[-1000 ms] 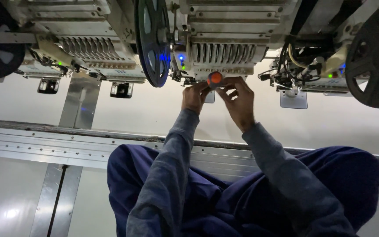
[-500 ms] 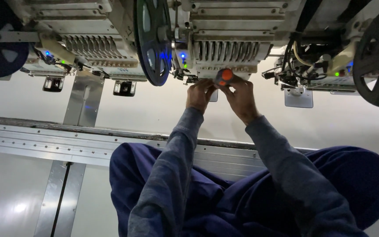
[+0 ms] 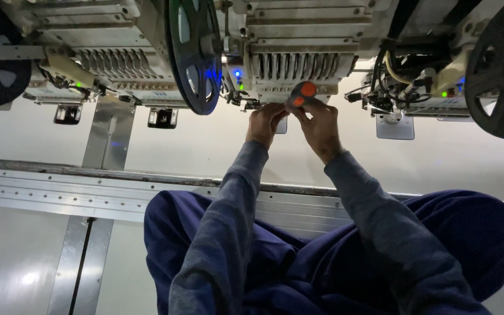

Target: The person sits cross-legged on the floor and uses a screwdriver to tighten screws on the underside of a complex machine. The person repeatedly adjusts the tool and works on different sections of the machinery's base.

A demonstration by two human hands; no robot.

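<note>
Head camera is looking at both hands raised under the grey metal embroidery machine head (image 3: 298,52). Right hand (image 3: 321,125) is gripping a small screwdriver with an orange-and-black handle (image 3: 302,93), held just below the row of needle bars. Left hand (image 3: 265,121) is pinching narrow beside it, fingertips touching the machine's underside.

I see my left hand (image 3: 265,123) and right hand (image 3: 320,126) raised side by side, just below a machine head (image 3: 298,55). A screwdriver handle (image 3: 302,93) sits between them, right at the fingertips (whether the tip meets the machine, I cannot tell). Left of the left hand hangs a reel (image 3: 195,52), a second machine head (image 3: 97,52) beyond it. Right of the right hand sits a cable bundle (image 3: 406,76), then another reel (image 3: 500,73). Below the hands a rail (image 3: 59,189) runs across, my knees (image 3: 263,251) in front of it.
</note>
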